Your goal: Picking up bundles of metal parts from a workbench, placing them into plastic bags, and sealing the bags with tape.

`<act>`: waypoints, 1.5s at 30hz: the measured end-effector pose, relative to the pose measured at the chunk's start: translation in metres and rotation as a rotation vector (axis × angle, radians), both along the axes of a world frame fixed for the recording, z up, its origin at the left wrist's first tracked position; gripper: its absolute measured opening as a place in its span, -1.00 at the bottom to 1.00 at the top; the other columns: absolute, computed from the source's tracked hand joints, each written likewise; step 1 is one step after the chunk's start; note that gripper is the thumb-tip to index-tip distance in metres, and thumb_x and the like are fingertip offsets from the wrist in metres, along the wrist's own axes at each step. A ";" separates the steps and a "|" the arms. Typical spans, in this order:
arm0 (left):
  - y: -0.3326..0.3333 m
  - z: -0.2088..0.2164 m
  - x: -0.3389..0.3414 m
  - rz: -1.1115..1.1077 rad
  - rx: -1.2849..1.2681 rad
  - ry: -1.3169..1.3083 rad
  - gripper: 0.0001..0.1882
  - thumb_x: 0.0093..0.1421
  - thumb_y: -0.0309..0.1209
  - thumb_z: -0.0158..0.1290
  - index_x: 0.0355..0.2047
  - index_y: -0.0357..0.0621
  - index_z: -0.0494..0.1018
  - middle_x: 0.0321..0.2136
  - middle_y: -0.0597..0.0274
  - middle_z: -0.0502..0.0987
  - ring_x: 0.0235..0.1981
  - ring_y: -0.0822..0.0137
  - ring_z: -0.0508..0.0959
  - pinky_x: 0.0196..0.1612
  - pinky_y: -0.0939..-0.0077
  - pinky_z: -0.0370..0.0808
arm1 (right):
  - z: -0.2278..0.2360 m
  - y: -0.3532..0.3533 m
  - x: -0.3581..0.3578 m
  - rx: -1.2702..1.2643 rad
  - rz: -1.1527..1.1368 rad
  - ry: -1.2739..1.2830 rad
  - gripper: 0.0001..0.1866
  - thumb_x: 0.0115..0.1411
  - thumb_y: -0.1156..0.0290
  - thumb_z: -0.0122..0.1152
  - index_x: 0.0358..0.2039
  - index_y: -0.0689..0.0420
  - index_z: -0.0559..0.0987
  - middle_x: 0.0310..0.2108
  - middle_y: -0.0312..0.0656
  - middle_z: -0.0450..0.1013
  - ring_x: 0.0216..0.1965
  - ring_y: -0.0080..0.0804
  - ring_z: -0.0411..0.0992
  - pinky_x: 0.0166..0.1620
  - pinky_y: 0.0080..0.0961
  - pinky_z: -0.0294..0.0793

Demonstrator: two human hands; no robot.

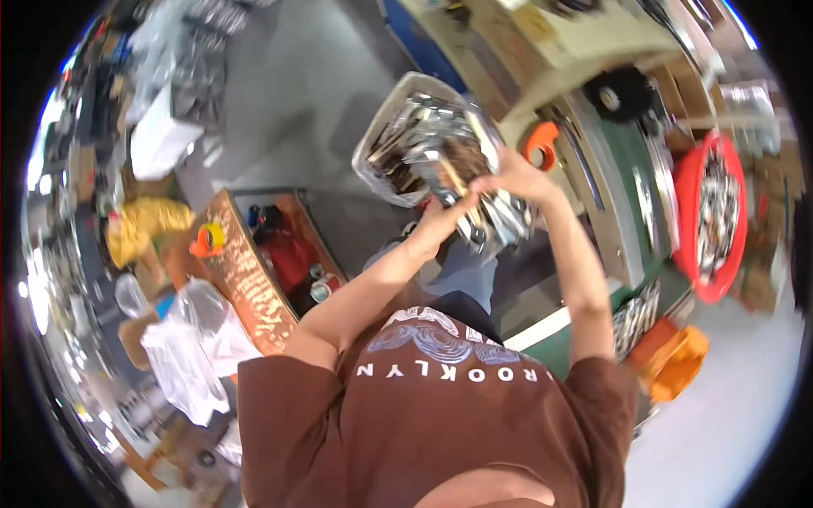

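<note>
A whitish bin [362, 157] is ahead of me, full of slim items in clear, shiny plastic packets. At its near right side I hold a bundle of clear plastic packets [481, 227] with slender dark and light pieces inside. The fingers of my left hand [434, 227] are closed on the bundle's left side. My right hand [518, 176] grips it from the right, close to the bin's rim. Motion blur and glare hide the exact kind of the pieces, and the bundle covers part of the bin.
At right, a green-topped workbench [611, 151] carries an orange tape dispenser [542, 146]. Beyond it stands a red basin [684, 203] of silvery packets, with an orange bin [682, 364] nearer. A worn wooden bench [250, 292] with another tape dispenser [207, 240] and white plastic bags [182, 360] are left.
</note>
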State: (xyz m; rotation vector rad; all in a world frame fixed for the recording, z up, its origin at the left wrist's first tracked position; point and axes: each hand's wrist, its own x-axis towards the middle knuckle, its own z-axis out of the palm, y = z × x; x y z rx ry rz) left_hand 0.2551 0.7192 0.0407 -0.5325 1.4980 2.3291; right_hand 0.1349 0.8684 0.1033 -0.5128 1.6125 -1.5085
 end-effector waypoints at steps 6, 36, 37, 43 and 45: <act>-0.034 -0.057 -0.040 0.781 0.993 0.021 -0.66 0.21 -0.35 -0.07 -0.04 -0.19 0.25 -0.04 0.16 0.33 0.00 0.20 0.33 0.04 0.20 0.32 | -0.059 -0.220 -0.103 0.339 1.257 0.626 -0.26 -0.37 0.07 0.44 -0.16 0.20 0.45 -0.23 -0.02 0.46 -0.16 -0.18 0.41 -0.10 -0.41 0.34; -0.147 -0.033 -0.127 0.208 -1.689 -0.544 -0.02 -0.29 0.04 0.24 0.08 -0.21 0.12 0.01 0.02 0.30 0.02 0.03 0.30 0.08 0.01 0.15 | -0.091 -0.099 -0.114 0.124 0.705 1.132 -0.28 -0.30 0.03 0.36 -0.06 -0.01 0.46 0.21 -0.07 0.02 0.25 0.01 -0.13 0.23 -0.04 -0.18; -0.146 -0.045 -0.137 0.049 -1.465 -0.603 0.09 -0.38 0.08 0.27 0.12 -0.21 0.09 0.08 -0.02 0.23 0.12 -0.01 0.20 0.16 0.06 0.07 | -0.073 -0.085 -0.092 0.166 0.736 1.102 -0.37 -0.27 0.07 0.36 -0.12 0.04 0.51 0.18 -0.06 0.07 0.24 0.01 -0.11 0.22 -0.09 -0.12; -0.102 -0.071 -0.091 0.584 -0.903 -0.034 -0.78 -0.01 -0.21 0.03 -0.44 -0.05 0.51 -0.41 0.08 0.47 -0.29 0.05 0.48 -0.25 0.22 0.45 | -0.069 -0.075 -0.065 0.126 0.517 1.581 -0.94 -0.05 0.38 0.17 -0.54 0.06 0.52 0.09 -0.15 0.25 0.20 0.01 0.03 0.23 0.00 -0.22; -0.093 -0.043 -0.032 0.533 -0.886 0.042 -0.73 -0.02 -0.13 0.04 -0.45 -0.05 0.51 -0.41 0.09 0.47 -0.30 0.07 0.50 -0.25 0.24 0.45 | -0.043 -0.122 -0.042 -0.016 0.564 1.729 -0.92 -0.03 0.37 0.13 -0.49 0.05 0.51 0.06 -0.13 0.27 0.19 -0.02 0.05 0.22 0.02 -0.23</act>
